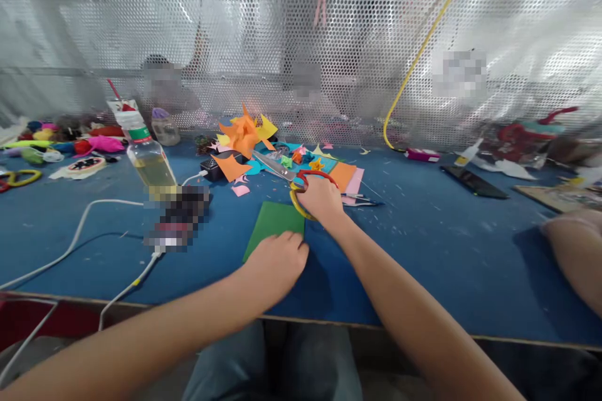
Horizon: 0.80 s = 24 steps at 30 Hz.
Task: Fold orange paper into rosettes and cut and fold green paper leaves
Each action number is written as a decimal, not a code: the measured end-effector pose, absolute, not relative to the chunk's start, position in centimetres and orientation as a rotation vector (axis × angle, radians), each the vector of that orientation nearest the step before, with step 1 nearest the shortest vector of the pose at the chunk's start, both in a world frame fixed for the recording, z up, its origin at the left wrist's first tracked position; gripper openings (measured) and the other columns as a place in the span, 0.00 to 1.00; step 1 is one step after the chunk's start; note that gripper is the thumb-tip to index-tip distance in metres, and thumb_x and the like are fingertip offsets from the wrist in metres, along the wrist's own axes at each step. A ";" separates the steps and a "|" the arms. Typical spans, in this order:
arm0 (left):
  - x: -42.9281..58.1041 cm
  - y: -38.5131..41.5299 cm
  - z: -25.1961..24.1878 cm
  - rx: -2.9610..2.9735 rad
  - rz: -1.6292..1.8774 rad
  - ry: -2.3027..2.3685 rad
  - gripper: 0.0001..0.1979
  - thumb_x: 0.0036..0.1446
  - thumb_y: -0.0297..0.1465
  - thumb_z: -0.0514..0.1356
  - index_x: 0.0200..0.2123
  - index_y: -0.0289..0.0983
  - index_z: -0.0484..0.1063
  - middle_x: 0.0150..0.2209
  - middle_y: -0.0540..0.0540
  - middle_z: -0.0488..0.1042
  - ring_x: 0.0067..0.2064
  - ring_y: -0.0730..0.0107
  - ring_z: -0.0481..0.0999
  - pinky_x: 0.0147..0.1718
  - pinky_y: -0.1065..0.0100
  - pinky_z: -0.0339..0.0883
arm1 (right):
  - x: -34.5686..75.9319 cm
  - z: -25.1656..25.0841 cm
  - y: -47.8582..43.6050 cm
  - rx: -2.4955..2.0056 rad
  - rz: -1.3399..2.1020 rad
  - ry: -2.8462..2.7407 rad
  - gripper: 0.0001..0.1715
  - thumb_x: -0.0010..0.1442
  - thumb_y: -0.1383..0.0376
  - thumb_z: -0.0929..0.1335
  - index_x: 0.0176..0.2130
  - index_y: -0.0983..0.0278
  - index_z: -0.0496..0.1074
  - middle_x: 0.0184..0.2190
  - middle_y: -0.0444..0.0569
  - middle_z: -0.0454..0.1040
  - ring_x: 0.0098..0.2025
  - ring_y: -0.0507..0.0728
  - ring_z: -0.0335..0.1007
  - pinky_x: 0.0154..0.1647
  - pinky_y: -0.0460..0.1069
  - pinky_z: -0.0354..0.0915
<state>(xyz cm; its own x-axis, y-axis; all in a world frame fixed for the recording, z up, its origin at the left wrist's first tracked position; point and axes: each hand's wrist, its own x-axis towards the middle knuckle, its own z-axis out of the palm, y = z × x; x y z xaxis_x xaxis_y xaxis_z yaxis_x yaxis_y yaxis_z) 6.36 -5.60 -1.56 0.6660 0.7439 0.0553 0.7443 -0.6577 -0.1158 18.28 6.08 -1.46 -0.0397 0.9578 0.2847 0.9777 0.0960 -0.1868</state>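
A sheet of green paper (276, 220) lies on the blue table in front of me. My left hand (278, 262) rests on its lower right part, fingers curled at the paper's edge and the fingertips partly hidden. Just beyond, my right hand (322, 199) is closed around the red and yellow handles of a pair of scissors (281, 169). The blades point away to the left, toward a pile of coloured paper scraps. Orange paper (342, 175) and pink paper (355, 182) lie beside the right hand.
A bottle of yellowish liquid (151, 163) and a phone with white cables (181, 219) stand and lie to the left. Orange paper pieces (244, 133) are heaped at the back. A dark phone (473, 182) lies at right, near another person's arm (576, 250). A perforated metal panel (348, 62) bounds the table.
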 end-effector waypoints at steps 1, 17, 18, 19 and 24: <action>6.1 -6.7 -2.0 -2.741 -0.013 -1.273 0.16 0.61 0.28 0.48 0.47 0.29 0.70 0.48 0.36 0.73 0.47 0.57 0.72 0.41 0.60 0.69 | 18.1 -1.4 5.8 -1.907 -0.081 -2.059 0.19 0.55 0.56 0.62 0.43 0.63 0.71 0.38 0.55 0.76 0.42 0.63 0.73 0.40 0.52 0.65; 7.0 -11.2 -5.5 -2.645 -0.225 -1.442 0.47 0.49 0.55 0.54 0.58 0.20 0.56 0.58 0.28 0.61 0.59 0.49 0.60 0.57 0.55 0.55 | 15.6 -2.9 1.1 -1.927 -0.166 -2.274 0.16 0.58 0.60 0.61 0.42 0.66 0.69 0.31 0.58 0.77 0.38 0.63 0.75 0.36 0.51 0.66; 7.0 -11.3 -5.6 -2.642 -0.220 -1.430 0.46 0.49 0.54 0.55 0.58 0.20 0.56 0.58 0.28 0.60 0.59 0.49 0.60 0.57 0.55 0.55 | 15.5 -2.9 1.0 -1.926 -0.176 -2.284 0.16 0.58 0.61 0.61 0.43 0.66 0.69 0.31 0.58 0.77 0.38 0.63 0.75 0.37 0.51 0.66; 7.0 -11.3 -5.7 -2.638 -0.223 -1.418 0.46 0.49 0.53 0.55 0.58 0.20 0.56 0.58 0.28 0.60 0.59 0.48 0.60 0.57 0.55 0.55 | 15.4 -2.9 1.0 -1.925 -0.186 -2.293 0.16 0.58 0.61 0.62 0.43 0.65 0.69 0.32 0.57 0.77 0.39 0.63 0.75 0.37 0.51 0.66; 7.0 -11.4 -6.0 -2.611 -0.269 -1.401 0.45 0.49 0.52 0.56 0.58 0.21 0.57 0.58 0.30 0.61 0.59 0.51 0.60 0.57 0.56 0.55 | 15.4 -3.0 1.7 -1.940 -0.255 -2.289 0.16 0.57 0.62 0.63 0.45 0.66 0.68 0.35 0.59 0.77 0.40 0.63 0.74 0.39 0.52 0.66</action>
